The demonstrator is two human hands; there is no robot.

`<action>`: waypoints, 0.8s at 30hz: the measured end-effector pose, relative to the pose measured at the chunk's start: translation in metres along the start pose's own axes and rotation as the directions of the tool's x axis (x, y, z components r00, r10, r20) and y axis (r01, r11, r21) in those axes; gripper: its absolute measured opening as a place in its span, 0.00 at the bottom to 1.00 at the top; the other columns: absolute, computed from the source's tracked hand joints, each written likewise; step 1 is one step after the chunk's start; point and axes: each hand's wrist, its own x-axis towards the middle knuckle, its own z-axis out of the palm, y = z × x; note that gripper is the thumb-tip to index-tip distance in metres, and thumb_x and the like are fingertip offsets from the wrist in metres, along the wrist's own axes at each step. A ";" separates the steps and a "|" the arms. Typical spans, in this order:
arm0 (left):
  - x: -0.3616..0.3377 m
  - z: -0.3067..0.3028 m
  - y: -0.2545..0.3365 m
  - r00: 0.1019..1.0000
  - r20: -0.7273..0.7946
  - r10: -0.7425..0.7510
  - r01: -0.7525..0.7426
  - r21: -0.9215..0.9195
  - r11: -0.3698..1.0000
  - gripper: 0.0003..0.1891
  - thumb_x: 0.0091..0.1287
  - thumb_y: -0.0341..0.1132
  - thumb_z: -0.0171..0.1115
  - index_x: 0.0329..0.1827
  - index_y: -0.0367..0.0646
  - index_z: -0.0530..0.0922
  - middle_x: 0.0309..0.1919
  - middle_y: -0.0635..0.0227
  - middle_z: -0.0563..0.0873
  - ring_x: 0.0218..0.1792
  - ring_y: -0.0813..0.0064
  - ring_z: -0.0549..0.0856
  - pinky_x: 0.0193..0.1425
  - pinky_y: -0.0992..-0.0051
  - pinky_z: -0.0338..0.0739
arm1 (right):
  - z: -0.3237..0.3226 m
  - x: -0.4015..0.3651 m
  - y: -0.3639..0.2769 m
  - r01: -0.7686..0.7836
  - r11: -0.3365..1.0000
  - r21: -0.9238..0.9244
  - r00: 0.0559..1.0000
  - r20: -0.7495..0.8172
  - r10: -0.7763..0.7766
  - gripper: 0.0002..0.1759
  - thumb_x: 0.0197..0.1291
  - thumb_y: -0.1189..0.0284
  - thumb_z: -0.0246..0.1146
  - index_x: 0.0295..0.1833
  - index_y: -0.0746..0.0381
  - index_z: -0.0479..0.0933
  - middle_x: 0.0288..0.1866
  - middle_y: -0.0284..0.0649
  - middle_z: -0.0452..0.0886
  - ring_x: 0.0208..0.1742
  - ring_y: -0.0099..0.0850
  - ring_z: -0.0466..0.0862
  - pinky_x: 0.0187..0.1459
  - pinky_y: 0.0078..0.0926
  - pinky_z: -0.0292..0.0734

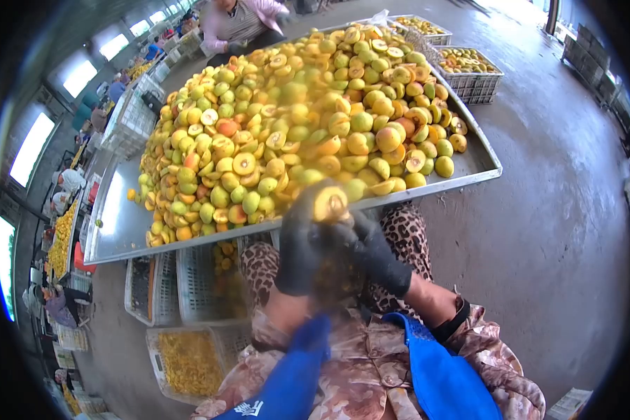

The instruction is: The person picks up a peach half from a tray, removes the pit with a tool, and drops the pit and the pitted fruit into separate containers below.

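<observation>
Both hands wear dark gloves and meet in front of the body, just below the near edge of the metal table (469, 180). A halved yellow fruit (330, 204) with its cut face up shows at the fingers of my left hand (299, 241), which are closed round it. My right hand (376, 253) presses in from the other side, fingers bent; what it holds, if anything, is blurred. Beyond them a large heap of whole and cut yellow-green fruit (259, 133) covers much of the table.
Crates (471, 84) of fruit stand past the table's far right corner. Below the table are plastic crates (201, 287), one with yellow pieces (191, 360). A person (241, 24) sits at the far side. More people and fruit tables line the left.
</observation>
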 end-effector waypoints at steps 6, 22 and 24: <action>-0.008 0.005 -0.003 0.978 -0.105 -0.182 0.140 -0.324 0.936 0.23 0.85 0.52 0.46 0.61 0.40 0.78 0.56 0.51 0.86 0.45 0.65 0.88 0.34 0.73 0.86 | -0.005 -0.014 0.019 0.159 0.913 -0.376 0.987 0.095 -0.132 0.43 0.76 0.56 0.63 0.84 0.65 0.52 0.46 0.62 0.85 0.45 0.59 0.88 0.46 0.45 0.83; -0.006 0.047 0.021 0.976 -0.162 -0.144 0.103 -0.240 0.965 0.23 0.85 0.48 0.47 0.47 0.35 0.80 0.41 0.55 0.86 0.44 0.60 0.89 0.53 0.59 0.89 | -0.018 -0.025 -0.007 0.056 0.989 -0.135 0.996 0.081 -0.045 0.29 0.76 0.58 0.61 0.74 0.63 0.66 0.50 0.58 0.86 0.50 0.59 0.87 0.49 0.46 0.82; -0.009 0.055 0.035 0.961 -0.193 -0.199 0.148 -0.249 0.957 0.24 0.85 0.48 0.48 0.45 0.34 0.81 0.39 0.53 0.87 0.41 0.60 0.89 0.52 0.61 0.88 | -0.018 -0.026 -0.016 0.083 0.996 -0.028 0.993 0.085 -0.081 0.25 0.76 0.59 0.61 0.69 0.62 0.69 0.50 0.57 0.86 0.51 0.58 0.86 0.50 0.45 0.82</action>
